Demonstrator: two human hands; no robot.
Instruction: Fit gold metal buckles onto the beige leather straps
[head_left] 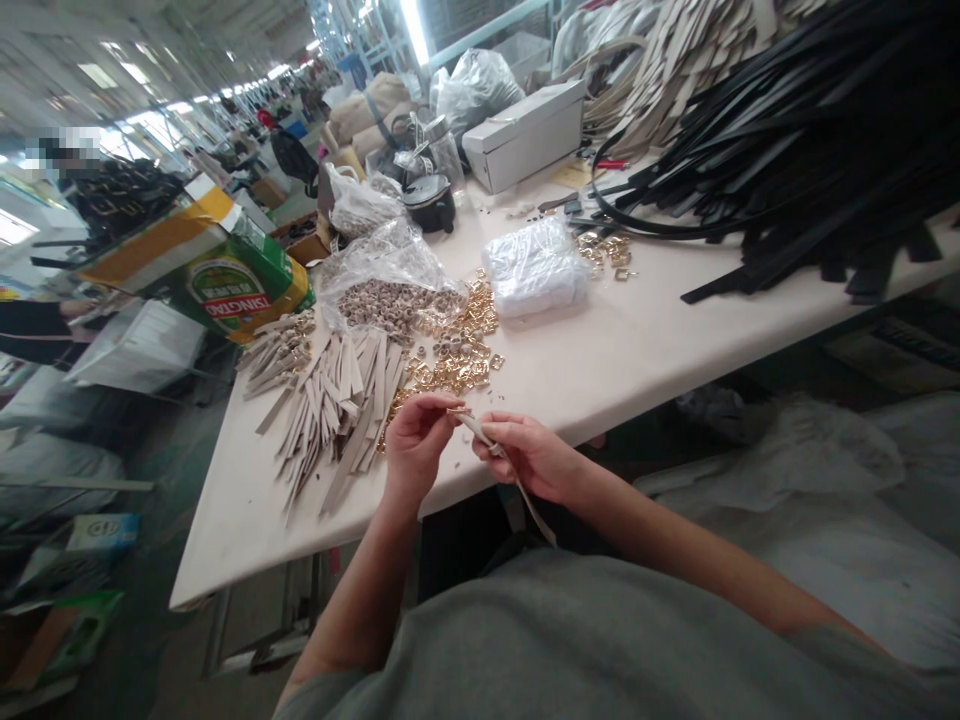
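Observation:
My left hand (415, 437) and my right hand (529, 455) meet at the near edge of the white table (645, 350). Both are closed in a pinch on one beige strap (517, 485), whose free end hangs down toward my lap. The left fingertips pinch the strap's tip, where a small gold piece may sit; it is too small to tell. Just beyond my hands lie a pile of beige straps (330, 410) and a scatter of gold metal buckles (457, 350).
A clear bag of small beige rings (390, 290), a white wrapped packet (536, 265), a grey box (525, 135) and a heap of black straps (795, 160) fill the table's far side. A green-and-yellow carton (232, 280) stands at the left. A person's dark clothing shows far left.

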